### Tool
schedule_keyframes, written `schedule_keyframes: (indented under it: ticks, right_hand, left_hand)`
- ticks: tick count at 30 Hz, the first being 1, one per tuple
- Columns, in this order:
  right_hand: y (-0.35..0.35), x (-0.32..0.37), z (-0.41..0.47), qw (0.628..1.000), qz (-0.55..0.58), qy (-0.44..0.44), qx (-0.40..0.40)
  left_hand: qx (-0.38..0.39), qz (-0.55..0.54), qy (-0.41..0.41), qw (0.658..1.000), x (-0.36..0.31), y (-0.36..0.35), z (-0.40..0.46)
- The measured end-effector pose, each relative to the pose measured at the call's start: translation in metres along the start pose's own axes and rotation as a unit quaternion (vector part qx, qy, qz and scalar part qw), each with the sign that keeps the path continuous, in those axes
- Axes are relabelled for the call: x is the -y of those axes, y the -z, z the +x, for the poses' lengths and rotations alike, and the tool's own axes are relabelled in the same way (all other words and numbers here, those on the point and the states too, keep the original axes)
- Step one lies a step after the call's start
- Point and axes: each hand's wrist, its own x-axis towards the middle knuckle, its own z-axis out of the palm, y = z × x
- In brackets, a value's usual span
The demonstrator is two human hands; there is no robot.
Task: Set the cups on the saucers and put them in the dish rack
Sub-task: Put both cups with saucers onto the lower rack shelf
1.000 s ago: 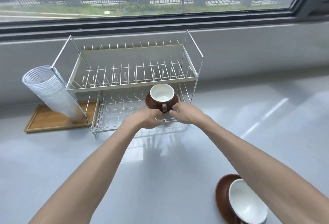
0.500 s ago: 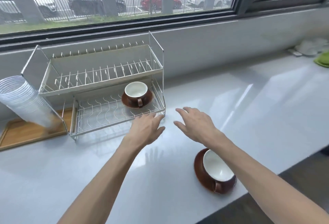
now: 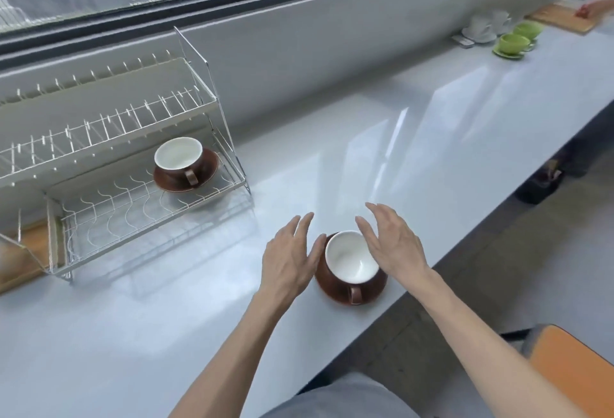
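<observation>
Head view, near to far: a brown cup with a white inside sits on its brown saucer near the counter's front edge. The left hand, at its 9 o'clock, and the right hand, at 3 o'clock, flank it, fingers spread, gripping nothing. At 10 o'clock, the dish rack's lower tier holds a second cup on a saucer.

The two-tier white wire dish rack is cut off at the left edge. The left hand hides the near brown ceramic saucer's left rim.
</observation>
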Motion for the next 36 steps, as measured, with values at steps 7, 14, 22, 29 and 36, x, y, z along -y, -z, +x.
schedule_keyframes:
  ticks: [7,14,22,29,36]
  right_hand:
    - [-0.024,-0.03,-0.02,0.988,0.101,-0.1,0.053]
    - [-0.028,-0.037,-0.021,0.976,0.171,-0.093,0.097]
    - [-0.025,-0.034,-0.014,0.958,0.22,-0.123,0.132]
    - [-0.029,-0.012,-0.004,0.959,0.224,-0.097,0.145]
    - [-0.042,0.043,0.015,0.953,0.234,-0.05,0.184]
  left_hand:
    - [0.102,-0.15,0.102,0.978,-0.017,-0.028,-0.007]
    - [0.157,-0.256,0.189,0.935,-0.011,-0.038,-0.002]
    - [0.162,-0.319,0.209,0.91,-0.005,-0.037,-0.001]
    - [0.137,-0.338,0.233,0.901,0.012,-0.02,-0.004]
    - [0.083,-0.355,0.27,0.891,0.048,0.019,-0.011]
